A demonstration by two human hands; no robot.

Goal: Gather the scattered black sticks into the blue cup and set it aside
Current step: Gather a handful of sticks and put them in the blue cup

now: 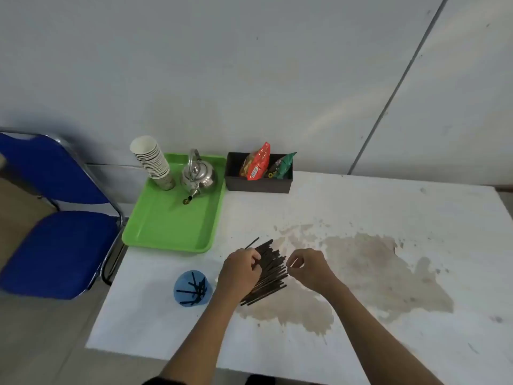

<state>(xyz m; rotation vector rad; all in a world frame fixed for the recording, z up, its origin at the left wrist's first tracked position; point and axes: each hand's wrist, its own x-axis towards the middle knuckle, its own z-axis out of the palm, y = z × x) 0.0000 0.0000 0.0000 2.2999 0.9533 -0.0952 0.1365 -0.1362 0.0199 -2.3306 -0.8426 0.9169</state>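
A pile of black sticks (270, 269) lies on the white table (361, 207), fanned diagonally. My left hand (240, 270) rests on the pile's left side, fingers closed on a stick whose tip (252, 242) pokes out above the knuckles. On the pile's right edge, my right hand (311, 269) has its fingers curled and pinched; whether it holds a stick is unclear. The translucent blue cup (192, 288) stands left of my left hand with several black sticks inside.
A green tray (166, 226) at the back left carries a metal kettle (198, 175) and a stack of paper cups (151, 159). A dark box (258, 183) of snack packets sits behind. A blue chair (55, 245) stands left of the table. A brown stain (374, 273) covers the table's middle.
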